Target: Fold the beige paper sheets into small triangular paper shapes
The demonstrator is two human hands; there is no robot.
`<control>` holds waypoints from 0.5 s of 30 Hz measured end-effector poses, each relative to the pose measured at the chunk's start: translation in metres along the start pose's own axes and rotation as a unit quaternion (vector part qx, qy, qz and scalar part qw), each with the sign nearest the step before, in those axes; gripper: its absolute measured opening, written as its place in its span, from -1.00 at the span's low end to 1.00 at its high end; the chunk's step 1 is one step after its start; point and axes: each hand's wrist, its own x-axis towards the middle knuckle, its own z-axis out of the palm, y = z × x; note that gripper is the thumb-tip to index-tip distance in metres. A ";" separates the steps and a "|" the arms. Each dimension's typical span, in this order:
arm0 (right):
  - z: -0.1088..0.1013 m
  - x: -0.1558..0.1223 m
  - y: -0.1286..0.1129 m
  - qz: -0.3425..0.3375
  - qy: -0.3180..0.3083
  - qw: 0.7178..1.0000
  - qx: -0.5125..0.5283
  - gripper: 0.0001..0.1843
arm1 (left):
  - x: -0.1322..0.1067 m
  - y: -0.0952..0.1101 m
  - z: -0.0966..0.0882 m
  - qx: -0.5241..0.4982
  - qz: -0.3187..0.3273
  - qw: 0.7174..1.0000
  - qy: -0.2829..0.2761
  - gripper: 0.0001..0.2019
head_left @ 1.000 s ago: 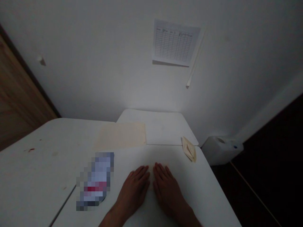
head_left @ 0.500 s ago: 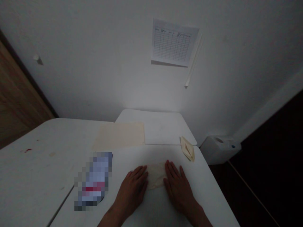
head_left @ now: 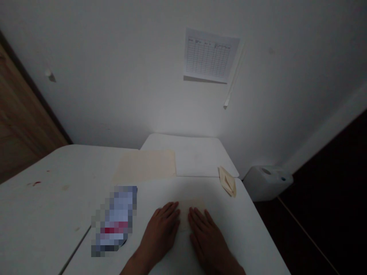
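Note:
A small cream sheet, paper or thin cloth (head_left: 184, 215), lies flat on the white table between my hands. My left hand (head_left: 161, 229) rests palm down at its left edge, fingers stretched out. On its right part lies my right hand (head_left: 208, 235), flat, with the fingers extended and slightly apart, covering some of the sheet. Neither hand grips anything. Beyond my right hand sits a folded cream piece (head_left: 228, 181) with a pointed shape and an opening in its middle. Further back on the left, a larger flat cream sheet (head_left: 146, 164) lies across the table joint.
A blurred-out bluish item (head_left: 119, 214) lies left of my left hand. White tables (head_left: 37, 214) meet at seams, with red marks on the left one. A white plastic container (head_left: 266, 185) stands beyond the right edge. A printed chart (head_left: 210, 57) hangs on the wall.
My right hand has slid left and slightly nearer over the small sheet, covering more of it. My left hand stays almost in place.

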 end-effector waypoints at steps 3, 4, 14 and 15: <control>0.006 -0.013 0.010 0.021 0.018 0.999 -0.034 -0.40 | 0.001 0.001 -0.001 -0.004 0.000 1.000 -0.002 -0.69; 0.007 -0.017 0.014 0.031 0.027 0.998 -0.044 -0.39 | 0.001 0.001 -0.002 -0.005 -0.001 1.000 -0.003 -0.69; 0.009 -0.030 0.027 0.094 0.121 0.987 -0.052 -0.56 | 0.000 0.002 -0.005 -0.021 -0.010 1.000 -0.013 -0.67; 0.007 -0.026 0.029 0.104 0.133 0.985 -0.044 -0.60 | 0.000 0.002 -0.006 -0.022 -0.009 1.000 -0.014 -0.64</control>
